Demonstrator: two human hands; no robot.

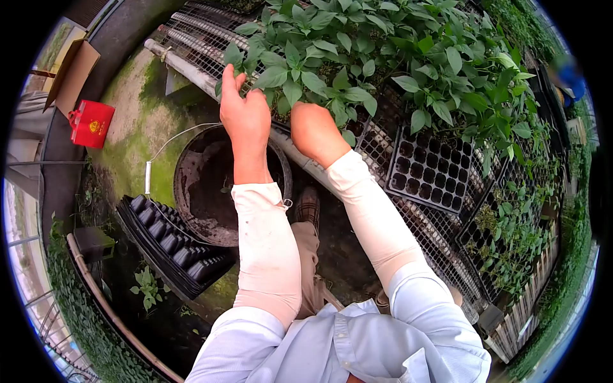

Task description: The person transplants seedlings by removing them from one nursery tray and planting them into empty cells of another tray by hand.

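Observation:
Pepper-like seedlings [313,64] with broad green leaves grow densely on the wire-mesh bench in front of me. My left hand [246,118] is at their near left edge, its index finger stretched out beside a leaf and the thumb apart from it; I see nothing held there. Close by on the right, my right hand [316,131] is bent inward and closed against the lower leaves. Its fingertips are hidden, so what they grip cannot be made out. Below my left hand stands a dark bucket [204,185] with soil-like residue inside.
A black cell tray [431,169] with vacant cells lies on the mesh bench [408,217]. Stacked black trays [172,246] lean beside the bucket. A red box [93,124] and an open cardboard box [73,76] are at left. Smaller seedlings [511,236] grow at right.

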